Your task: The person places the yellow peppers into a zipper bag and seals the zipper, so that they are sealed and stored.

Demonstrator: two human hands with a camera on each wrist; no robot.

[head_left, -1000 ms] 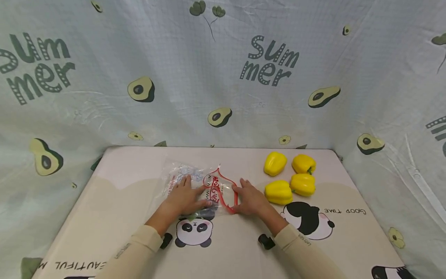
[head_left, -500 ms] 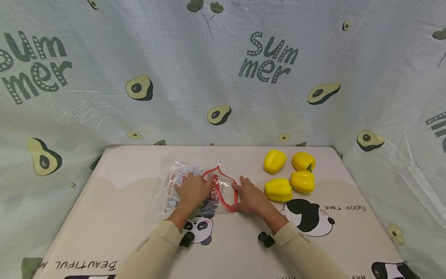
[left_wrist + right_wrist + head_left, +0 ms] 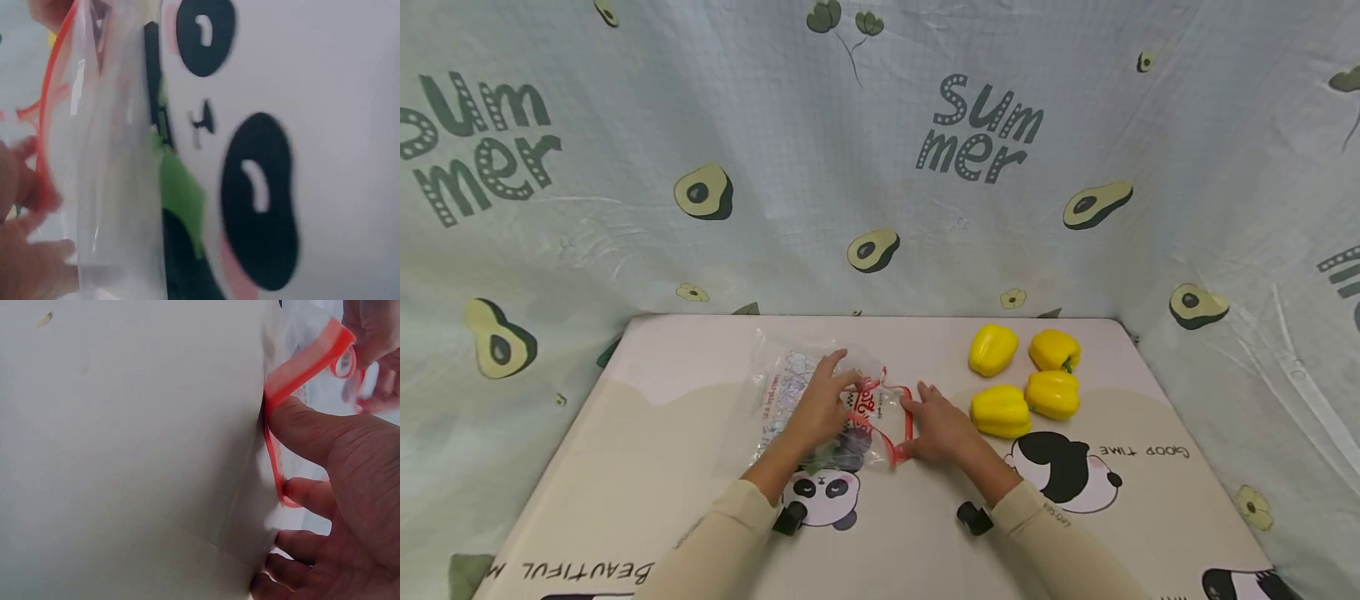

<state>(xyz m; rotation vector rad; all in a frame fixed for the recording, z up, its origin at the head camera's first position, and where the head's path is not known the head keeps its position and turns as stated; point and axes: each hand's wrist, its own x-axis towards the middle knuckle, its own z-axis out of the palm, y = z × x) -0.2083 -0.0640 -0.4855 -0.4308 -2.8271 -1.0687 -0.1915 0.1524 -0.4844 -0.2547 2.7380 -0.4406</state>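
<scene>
A clear plastic zip bag (image 3: 786, 396) with a red zip edge lies flat on the table, its mouth toward the right and gaping. My left hand (image 3: 820, 408) reaches over the bag and pinches the upper layer near the red edge. In the left wrist view, fingers (image 3: 28, 181) lie at the red rim, partly cut off by the frame. At the mouth's right end, my right hand (image 3: 942, 425) rests with thumb and fingers spread, touching the rim. The right wrist view shows the thumb (image 3: 306, 428) against the red strip (image 3: 312, 359).
Several yellow bell peppers (image 3: 992, 350) sit close together right of the bag, beyond my right hand. The table (image 3: 647, 467) has a pale cover printed with pandas and lettering. A curtain with avocado prints (image 3: 872, 250) hangs behind the table's far edge.
My left hand has moved from lying spread on the bag to its red edge, and the mouth has changed shape. The right hand stays in place. The peppers have not moved.
</scene>
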